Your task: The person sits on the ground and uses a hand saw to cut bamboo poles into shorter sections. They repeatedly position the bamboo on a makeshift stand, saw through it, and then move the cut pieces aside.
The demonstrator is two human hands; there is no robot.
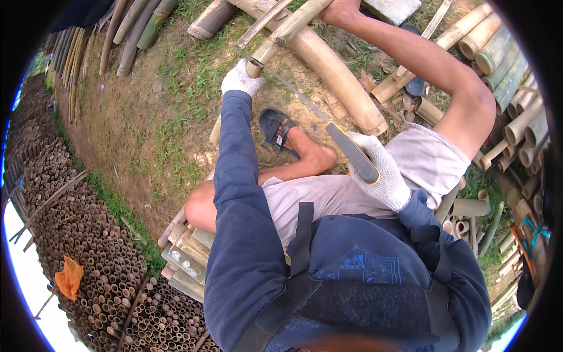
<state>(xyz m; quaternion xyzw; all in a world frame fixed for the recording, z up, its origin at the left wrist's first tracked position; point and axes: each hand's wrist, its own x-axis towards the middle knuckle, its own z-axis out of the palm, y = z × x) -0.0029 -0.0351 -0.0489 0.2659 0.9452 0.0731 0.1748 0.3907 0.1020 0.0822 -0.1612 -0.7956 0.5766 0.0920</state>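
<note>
My left hand (241, 79), in a white knit glove, is closed at the near end of a bamboo pole (293, 26). The pole slants up to the right, across a thick bamboo log (337, 70) on the ground. My right hand (384, 170), also gloved, grips the grey and yellow handle of a hand saw (352, 151). Its narrow blade runs up-left to the pole's end beside my left hand, where it appears to touch the bamboo. At the top, my bare right foot (341, 10) is against the pole; my left foot wears a dark sandal (274, 129).
Bamboo poles (489, 53) are piled at the right. A large stack of cut bamboo tubes (99, 252) fills the lower left, with an orange cloth (69, 277) on it. Bamboo lengths (190, 252) lie beneath me. A loose dark sandal (415, 85) lies near my right leg.
</note>
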